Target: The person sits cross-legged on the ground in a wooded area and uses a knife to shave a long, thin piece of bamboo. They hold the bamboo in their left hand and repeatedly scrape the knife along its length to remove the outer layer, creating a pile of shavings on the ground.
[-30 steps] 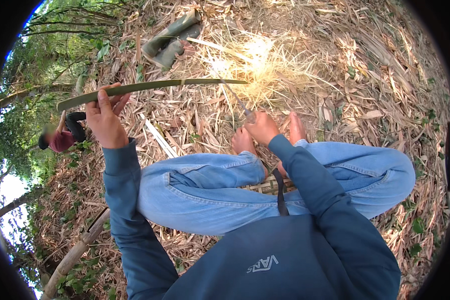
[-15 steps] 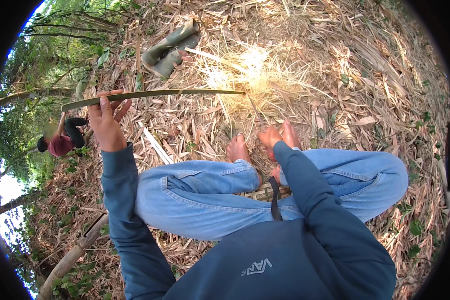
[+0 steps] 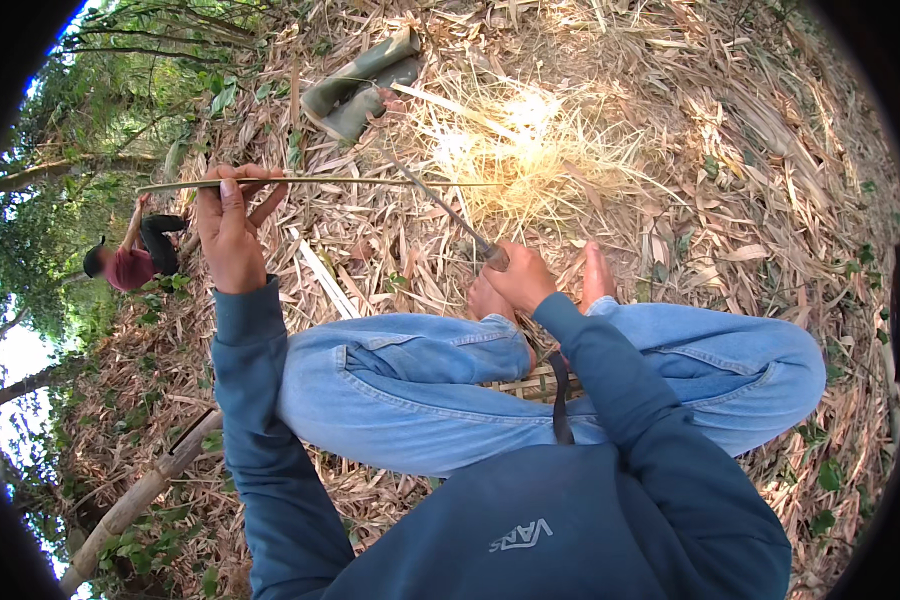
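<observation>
The left hand (image 3: 230, 235) pinches a long, thin strip (image 3: 345, 180) near its left end, thumb against fingers and the other fingers fanned; the strip runs almost level to the right, its far end over the near side of a pile of pale shavings (image 3: 560, 165). The right hand (image 3: 522, 278) is closed around the handle of a knife (image 3: 453, 214), whose narrow blade slants up and left and crosses the strip in view; whether the two touch, I cannot tell. Just below that hand are bare feet (image 3: 598, 275), and between the jeans-clad legs (image 3: 410, 395) shows part of a woven slatted object (image 3: 532, 384), too covered to tell if it is a container, with a dark strap (image 3: 561, 400) beside it. Two pale slats (image 3: 322, 272) lie left of the feet. A wider pale slat (image 3: 457, 108) rests on the shavings, beside green rubber boots (image 3: 362, 82) lying on dry leaves (image 3: 740, 215). Farther left are a log (image 3: 135, 508) and another person (image 3: 130, 268), near green undergrowth.
</observation>
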A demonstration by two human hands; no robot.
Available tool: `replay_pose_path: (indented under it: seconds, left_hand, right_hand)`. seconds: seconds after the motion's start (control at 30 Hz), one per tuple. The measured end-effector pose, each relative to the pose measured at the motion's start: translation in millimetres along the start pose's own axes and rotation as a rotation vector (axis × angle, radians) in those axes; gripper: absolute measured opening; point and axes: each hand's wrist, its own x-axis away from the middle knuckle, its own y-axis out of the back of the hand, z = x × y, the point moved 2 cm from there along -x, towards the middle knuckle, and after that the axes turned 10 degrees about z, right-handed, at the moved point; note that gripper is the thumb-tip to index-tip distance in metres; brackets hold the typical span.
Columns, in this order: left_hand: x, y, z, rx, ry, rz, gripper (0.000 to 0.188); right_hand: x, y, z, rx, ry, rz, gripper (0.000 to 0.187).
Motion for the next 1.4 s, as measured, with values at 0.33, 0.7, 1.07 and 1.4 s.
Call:
replay_pose_path:
  seconds: [0.33, 0.7, 1.07, 1.4]
  left_hand:
    - [0, -2, -3, 0.003, -0.037, -0.047, 0.015]
    - [-3, -1, -1, -0.027, -0.025, -0.064, 0.018]
    - [-6, 4, 3, -0.043, -0.028, -0.152, 0.021]
    - [-1, 16, -14, -0.169, -0.044, -0.410, 0.018]
  right_hand:
    - [-7, 12, -41, 0.180, -0.264, -0.055, 0.026]
    - [-23, 9, -93, 0.268, -0.218, 0.015, 0.032]
    - [-21, 15, -103, 0.208, -0.389, 0.024, 0.030]
    - [-27, 13, -135, 0.219, -0.469, 0.058, 0.034]
